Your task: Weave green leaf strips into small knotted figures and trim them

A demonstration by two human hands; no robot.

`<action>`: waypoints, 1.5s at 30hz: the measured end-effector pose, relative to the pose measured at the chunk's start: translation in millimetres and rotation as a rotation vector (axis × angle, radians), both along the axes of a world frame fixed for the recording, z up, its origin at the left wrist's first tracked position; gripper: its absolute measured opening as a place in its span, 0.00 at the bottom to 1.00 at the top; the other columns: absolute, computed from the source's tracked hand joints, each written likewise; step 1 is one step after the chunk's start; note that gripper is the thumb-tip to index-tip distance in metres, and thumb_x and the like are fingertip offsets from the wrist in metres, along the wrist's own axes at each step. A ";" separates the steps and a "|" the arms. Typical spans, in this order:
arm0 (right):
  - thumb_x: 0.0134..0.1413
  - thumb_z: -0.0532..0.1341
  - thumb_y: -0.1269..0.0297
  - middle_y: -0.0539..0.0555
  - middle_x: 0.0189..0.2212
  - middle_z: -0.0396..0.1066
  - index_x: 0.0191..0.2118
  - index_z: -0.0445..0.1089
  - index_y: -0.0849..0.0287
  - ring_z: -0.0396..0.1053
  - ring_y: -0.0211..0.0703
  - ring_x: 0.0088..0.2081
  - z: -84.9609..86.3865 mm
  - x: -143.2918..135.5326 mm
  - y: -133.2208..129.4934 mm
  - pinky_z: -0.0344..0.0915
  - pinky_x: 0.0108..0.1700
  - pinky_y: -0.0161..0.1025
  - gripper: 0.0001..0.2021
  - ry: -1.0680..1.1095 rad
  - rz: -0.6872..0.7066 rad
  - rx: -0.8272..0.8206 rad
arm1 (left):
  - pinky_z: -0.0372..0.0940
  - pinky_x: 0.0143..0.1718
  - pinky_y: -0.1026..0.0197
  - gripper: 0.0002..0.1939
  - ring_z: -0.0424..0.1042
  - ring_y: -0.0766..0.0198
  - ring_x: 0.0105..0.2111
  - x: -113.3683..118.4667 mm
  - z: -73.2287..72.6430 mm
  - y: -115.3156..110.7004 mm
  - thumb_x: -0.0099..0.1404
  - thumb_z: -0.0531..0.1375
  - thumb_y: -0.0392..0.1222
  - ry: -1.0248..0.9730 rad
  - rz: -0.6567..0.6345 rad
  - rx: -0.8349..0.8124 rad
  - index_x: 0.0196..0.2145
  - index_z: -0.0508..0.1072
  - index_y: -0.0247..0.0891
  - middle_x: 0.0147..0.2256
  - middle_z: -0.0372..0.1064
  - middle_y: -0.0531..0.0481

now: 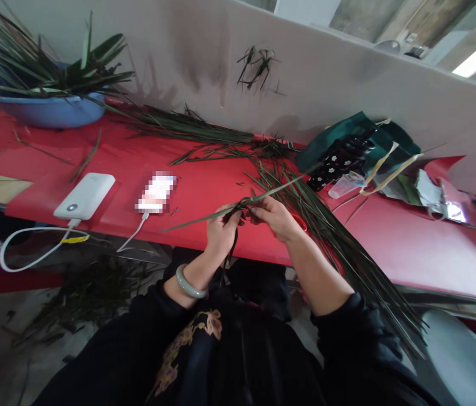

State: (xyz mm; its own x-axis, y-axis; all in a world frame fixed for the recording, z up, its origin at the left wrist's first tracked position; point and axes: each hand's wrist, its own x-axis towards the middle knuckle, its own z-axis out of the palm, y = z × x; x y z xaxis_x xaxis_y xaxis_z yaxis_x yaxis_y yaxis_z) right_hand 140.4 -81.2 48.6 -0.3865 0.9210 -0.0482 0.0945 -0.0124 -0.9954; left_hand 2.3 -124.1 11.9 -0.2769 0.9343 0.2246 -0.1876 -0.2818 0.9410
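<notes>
My left hand point(222, 228), with a pale bangle at the wrist, pinches the left side of a small knot of green leaf strips point(244, 206) above the front edge of the red table. My right hand point(274, 217) pinches the same strips from the right. One long strip sticks out past both hands, to the lower left and to the upper right, and darker ends hang below my left hand. The fingertips of the two hands nearly meet at the knot. Long green leaves point(334, 231) lie just beyond and to the right of my right hand.
Across the red table point(204, 180) are a blue basin point(52, 110) of leaves, a white power bank point(85, 196), a cabled phone point(156, 192), a green bag point(358, 127) and a black flowered umbrella point(334, 163). A round stool point(466, 355) stands lower right.
</notes>
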 end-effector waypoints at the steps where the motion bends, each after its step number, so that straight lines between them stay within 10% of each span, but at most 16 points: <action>1: 0.43 0.64 0.62 0.47 0.24 0.70 0.35 0.65 0.59 0.65 0.30 0.21 -4.6 -1.7 -3.5 0.61 0.25 0.31 0.12 0.063 -0.045 -0.011 | 0.66 0.26 0.66 0.07 0.69 0.70 0.22 -0.5 -0.6 0.5 0.59 0.60 0.39 0.018 0.020 0.006 0.36 0.74 0.35 0.28 0.72 0.51; 7: 0.45 0.62 0.64 0.46 0.26 0.73 0.34 0.61 0.56 0.62 0.28 0.17 -26.6 -20.0 -21.7 0.59 0.20 0.30 0.10 0.264 -0.230 0.099 | 0.67 0.31 0.64 0.10 0.71 0.68 0.27 -0.5 -10.7 4.2 0.62 0.57 0.38 0.193 0.073 0.011 0.40 0.75 0.39 0.32 0.74 0.50; 19: 0.55 0.57 0.66 0.52 0.36 0.77 0.41 0.69 0.55 0.74 0.38 0.31 -42.1 -23.2 -22.7 0.72 0.31 0.35 0.09 -0.248 -0.509 0.766 | 0.66 0.28 0.65 0.09 0.70 0.68 0.25 5.6 -2.1 5.7 0.60 0.56 0.39 0.167 0.011 -0.027 0.34 0.76 0.36 0.26 0.71 0.51; 31: 0.57 0.54 0.66 0.50 0.41 0.76 0.54 0.65 0.49 0.75 0.42 0.43 -33.7 -14.0 -8.2 0.72 0.48 0.41 0.19 -0.409 -0.348 0.759 | 0.61 0.26 0.66 0.12 0.68 0.68 0.20 -4.8 8.8 19.2 0.60 0.53 0.36 0.483 -0.173 -0.059 0.21 0.69 0.37 0.18 0.66 0.53; 45: 0.55 0.55 0.69 0.52 0.40 0.75 0.57 0.61 0.52 0.74 0.42 0.38 -22.7 -2.6 2.6 0.69 0.38 0.39 0.23 -0.622 -0.150 0.771 | 0.61 0.25 0.64 0.12 0.70 0.63 0.23 -14.4 0.7 33.4 0.60 0.53 0.43 0.546 -0.423 -0.247 0.25 0.71 0.37 0.19 0.69 0.51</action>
State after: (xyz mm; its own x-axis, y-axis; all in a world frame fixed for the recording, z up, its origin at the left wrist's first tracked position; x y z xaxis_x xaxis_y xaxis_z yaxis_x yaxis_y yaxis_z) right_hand 137.8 -78.6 25.9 -0.3730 0.8231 0.4281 0.6517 0.5609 -0.5106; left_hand -12.1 -90.7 12.6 0.2101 0.9777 -0.0035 0.2802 -0.0568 0.9583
